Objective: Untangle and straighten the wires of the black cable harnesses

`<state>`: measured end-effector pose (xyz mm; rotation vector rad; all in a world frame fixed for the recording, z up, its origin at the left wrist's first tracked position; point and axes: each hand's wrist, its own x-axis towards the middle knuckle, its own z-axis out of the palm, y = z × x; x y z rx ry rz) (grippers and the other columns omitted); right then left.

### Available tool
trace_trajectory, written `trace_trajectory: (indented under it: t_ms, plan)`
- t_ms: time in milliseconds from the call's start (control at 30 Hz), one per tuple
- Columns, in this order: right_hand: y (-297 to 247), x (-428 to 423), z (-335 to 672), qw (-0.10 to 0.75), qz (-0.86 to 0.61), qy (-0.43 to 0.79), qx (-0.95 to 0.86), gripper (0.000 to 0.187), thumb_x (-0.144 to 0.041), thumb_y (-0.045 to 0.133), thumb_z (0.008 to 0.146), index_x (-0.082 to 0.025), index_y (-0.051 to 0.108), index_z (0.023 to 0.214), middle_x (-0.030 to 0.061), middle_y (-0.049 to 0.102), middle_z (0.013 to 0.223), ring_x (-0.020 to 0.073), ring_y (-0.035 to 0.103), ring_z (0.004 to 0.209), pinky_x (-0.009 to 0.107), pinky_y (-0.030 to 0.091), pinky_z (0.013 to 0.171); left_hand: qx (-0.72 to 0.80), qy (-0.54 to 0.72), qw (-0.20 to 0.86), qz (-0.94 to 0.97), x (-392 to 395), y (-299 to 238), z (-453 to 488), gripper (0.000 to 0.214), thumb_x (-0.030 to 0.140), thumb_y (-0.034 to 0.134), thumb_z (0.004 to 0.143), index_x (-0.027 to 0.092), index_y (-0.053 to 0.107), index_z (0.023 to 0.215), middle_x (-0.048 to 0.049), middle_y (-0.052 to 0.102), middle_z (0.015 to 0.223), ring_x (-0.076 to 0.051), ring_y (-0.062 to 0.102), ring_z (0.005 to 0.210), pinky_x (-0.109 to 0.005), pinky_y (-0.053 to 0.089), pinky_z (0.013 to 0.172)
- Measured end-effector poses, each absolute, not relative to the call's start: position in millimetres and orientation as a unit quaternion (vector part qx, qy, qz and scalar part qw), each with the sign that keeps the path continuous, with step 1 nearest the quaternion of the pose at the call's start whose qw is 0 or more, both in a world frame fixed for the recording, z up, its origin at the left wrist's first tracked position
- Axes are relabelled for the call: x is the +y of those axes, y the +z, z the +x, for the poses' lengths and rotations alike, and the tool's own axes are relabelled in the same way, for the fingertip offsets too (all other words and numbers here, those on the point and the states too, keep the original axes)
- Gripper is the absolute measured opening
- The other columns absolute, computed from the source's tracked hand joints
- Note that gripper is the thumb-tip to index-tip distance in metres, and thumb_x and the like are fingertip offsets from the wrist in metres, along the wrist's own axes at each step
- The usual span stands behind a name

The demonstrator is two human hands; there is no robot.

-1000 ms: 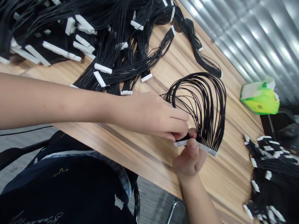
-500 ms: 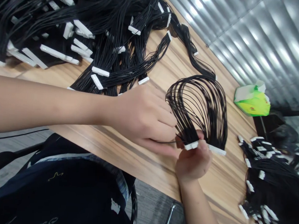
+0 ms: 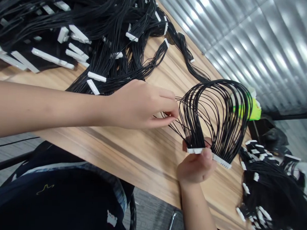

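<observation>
The wood-grained desk carries everything, its edge sloping past the seated person, with a ridged metallic panel rising behind. On its upper left sprawls a heap of black harnesses, white ends jutting out every way; a smaller pile lies to the right, well apart, which presumably keeps two lots from mixing.

Between them, just above the desk, is the harness in hand. Its wires arch up into an open loop because both ends are brought together low down.

The right hand does that: its grip is closed, thumb pressed across the ends, likely as a steady base. The left hand, palm down, closes thumb and fingertips on loose wires and draws them out sideways, clear of the bunch; how many strands it has is hard to tell behind the fingers.

A green packet sits partly behind the loop. Smallest are one white connector and another white connector, set almost end to end at the right thumb.
</observation>
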<state>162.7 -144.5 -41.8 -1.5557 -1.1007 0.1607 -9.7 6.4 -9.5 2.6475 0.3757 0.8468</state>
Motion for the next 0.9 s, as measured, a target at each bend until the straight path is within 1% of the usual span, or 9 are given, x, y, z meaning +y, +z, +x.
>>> trace_trajectory:
  t_ms: [133, 200, 300, 400, 500, 567, 733, 800, 900]
  plan:
    - [-38, -145, 162, 0.547, -0.675, 0.055, -0.492, 0.05, -0.059, 0.044, 0.091, -0.024, 0.048, 0.056, 0.0009, 0.043, 0.058, 0.0186, 0.042, 0.058, 0.036, 0.036, 0.057, 0.122, 0.335, 0.16, 0.92, 4, -9, -10, 0.02, 0.03, 0.051, 0.099, 0.024, 0.07, 0.094, 0.0048, 0.076, 0.091, -0.007, 0.068, 0.076, -0.022, 0.038, 0.058]
    - [-38, -146, 162, 0.556, -0.661, 0.064, -0.5, 0.048, -0.058, 0.043, 0.093, -0.024, 0.048, 0.059, 0.0009, 0.044, 0.058, 0.0191, 0.042, 0.058, 0.036, 0.037, 0.057, 0.116, 0.334, 0.16, 0.922, 2, -12, -10, 0.019, 0.032, 0.051, 0.1, 0.027, 0.069, 0.102, 0.0058, 0.077, 0.095, -0.006, 0.069, 0.078, -0.023, 0.039, 0.061]
    - [-43, -152, 161, 0.563, -0.642, 0.107, -0.509, 0.04, -0.055, 0.047, 0.093, -0.024, 0.048, 0.067, 0.0, 0.044, 0.062, 0.0187, 0.043, 0.058, 0.036, 0.037, 0.057, 0.08, 0.334, 0.124, 0.931, 1, -16, -12, 0.023, 0.037, 0.046, 0.103, 0.033, 0.068, 0.11, 0.0075, 0.077, 0.098, -0.007, 0.069, 0.079, -0.026, 0.04, 0.064]
    - [-52, -158, 162, 0.57, -0.626, 0.151, -0.511, 0.031, -0.051, 0.047, 0.094, -0.024, 0.049, 0.078, -0.0007, 0.046, 0.068, 0.0186, 0.046, 0.06, 0.037, 0.039, 0.061, 0.016, 0.353, 0.079, 0.932, 0, -19, -15, 0.025, 0.033, 0.044, 0.103, 0.037, 0.069, 0.105, 0.0083, 0.076, 0.099, -0.007, 0.065, 0.071, -0.029, 0.038, 0.063]
    - [-59, -162, 161, 0.593, -0.603, 0.163, -0.508, 0.023, -0.044, 0.047, 0.095, -0.024, 0.051, 0.084, -0.0008, 0.048, 0.071, 0.0183, 0.048, 0.061, 0.038, 0.042, 0.064, -0.023, 0.375, 0.058, 0.925, -2, -20, -16, 0.025, 0.025, 0.047, 0.1, 0.034, 0.07, 0.101, 0.0063, 0.076, 0.099, -0.007, 0.063, 0.07, -0.029, 0.037, 0.062]
    - [-61, -162, 159, 0.588, -0.607, 0.152, -0.512, 0.023, -0.044, 0.046, 0.096, -0.024, 0.051, 0.084, -0.0004, 0.049, 0.072, 0.0188, 0.048, 0.062, 0.038, 0.043, 0.066, -0.023, 0.376, 0.063, 0.924, -3, -20, -16, 0.026, 0.025, 0.046, 0.099, 0.034, 0.07, 0.101, 0.0055, 0.076, 0.097, -0.008, 0.062, 0.069, -0.029, 0.036, 0.061]
    - [-61, -160, 156, 0.585, -0.601, 0.154, -0.522, 0.02, -0.042, 0.045, 0.095, -0.024, 0.052, 0.089, 0.0006, 0.049, 0.075, 0.0208, 0.051, 0.066, 0.038, 0.045, 0.065, 0.0, 0.312, 0.114, 0.943, -5, -15, -16, 0.03, 0.029, 0.044, 0.1, 0.038, 0.073, 0.097, 0.0065, 0.076, 0.093, -0.008, 0.06, 0.063, -0.03, 0.036, 0.059]
    - [-60, -160, 155, 0.595, -0.587, 0.16, -0.525, 0.018, -0.04, 0.045, 0.096, -0.024, 0.053, 0.093, 0.0012, 0.05, 0.077, 0.0209, 0.052, 0.068, 0.037, 0.044, 0.064, -0.008, 0.327, 0.109, 0.939, -5, -14, -16, 0.03, 0.03, 0.045, 0.1, 0.038, 0.073, 0.095, 0.0074, 0.076, 0.092, -0.008, 0.059, 0.062, -0.03, 0.036, 0.058]
    - [-60, -159, 156, 0.579, -0.601, 0.113, -0.539, 0.021, -0.039, 0.045, 0.096, -0.023, 0.057, 0.091, 0.0034, 0.053, 0.081, 0.0222, 0.054, 0.074, 0.038, 0.045, 0.066, -0.014, 0.329, 0.095, 0.939, -5, -14, -15, 0.03, 0.027, 0.044, 0.101, 0.035, 0.072, 0.095, 0.0074, 0.076, 0.095, -0.007, 0.06, 0.064, -0.03, 0.035, 0.057]
